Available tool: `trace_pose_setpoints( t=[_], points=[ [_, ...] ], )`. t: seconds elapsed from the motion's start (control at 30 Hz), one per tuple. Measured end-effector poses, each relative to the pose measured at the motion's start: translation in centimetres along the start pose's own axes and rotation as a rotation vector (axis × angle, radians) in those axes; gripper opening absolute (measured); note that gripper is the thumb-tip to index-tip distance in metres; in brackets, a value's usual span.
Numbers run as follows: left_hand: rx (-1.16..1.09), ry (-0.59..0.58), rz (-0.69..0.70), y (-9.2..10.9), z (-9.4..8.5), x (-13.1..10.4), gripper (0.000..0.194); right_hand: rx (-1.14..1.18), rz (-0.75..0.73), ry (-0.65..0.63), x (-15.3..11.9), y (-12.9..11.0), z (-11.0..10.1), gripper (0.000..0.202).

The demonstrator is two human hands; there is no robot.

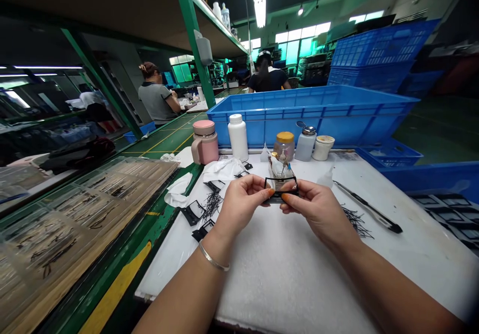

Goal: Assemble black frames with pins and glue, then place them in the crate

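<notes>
A small black frame (280, 179) is held up over the white work surface (277, 274), between my two hands. My left hand (249, 199) pinches its left side with thumb and fingers. On its right side, my right hand (310, 199) grips it the same way, thumb in front. Left of my hands lie more black frames (193, 212) and a pile of thin black strips (212, 205). To the right, another pile of black strips (357, 222) sits beside black-handled tweezers (368, 207). Behind the held frame stands a small tray with little bottles (282, 167).
A pink mug (205, 144), a white bottle (238, 139) and several jars (306, 143) line the back edge, before a large blue crate (310, 119). White cloths (178, 189) and a compartment tray (75, 214) are at left. Co-workers sit beyond.
</notes>
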State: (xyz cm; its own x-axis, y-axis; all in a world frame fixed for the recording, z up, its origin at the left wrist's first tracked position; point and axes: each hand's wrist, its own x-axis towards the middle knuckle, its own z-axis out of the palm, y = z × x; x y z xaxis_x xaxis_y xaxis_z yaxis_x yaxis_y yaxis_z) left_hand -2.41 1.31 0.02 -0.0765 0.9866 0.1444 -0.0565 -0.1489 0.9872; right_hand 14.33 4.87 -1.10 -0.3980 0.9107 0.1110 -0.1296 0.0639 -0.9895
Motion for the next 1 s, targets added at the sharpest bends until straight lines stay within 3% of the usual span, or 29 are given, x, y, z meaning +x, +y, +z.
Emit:
trace_pose_setpoints(
  t=[1.0],
  points=[
    [-0.024, -0.032, 0.022, -0.26, 0.14, 0.08, 0.025, -0.044, -0.015, 0.056, -0.43, -0.67, 0.54, 0.017]
  ],
)
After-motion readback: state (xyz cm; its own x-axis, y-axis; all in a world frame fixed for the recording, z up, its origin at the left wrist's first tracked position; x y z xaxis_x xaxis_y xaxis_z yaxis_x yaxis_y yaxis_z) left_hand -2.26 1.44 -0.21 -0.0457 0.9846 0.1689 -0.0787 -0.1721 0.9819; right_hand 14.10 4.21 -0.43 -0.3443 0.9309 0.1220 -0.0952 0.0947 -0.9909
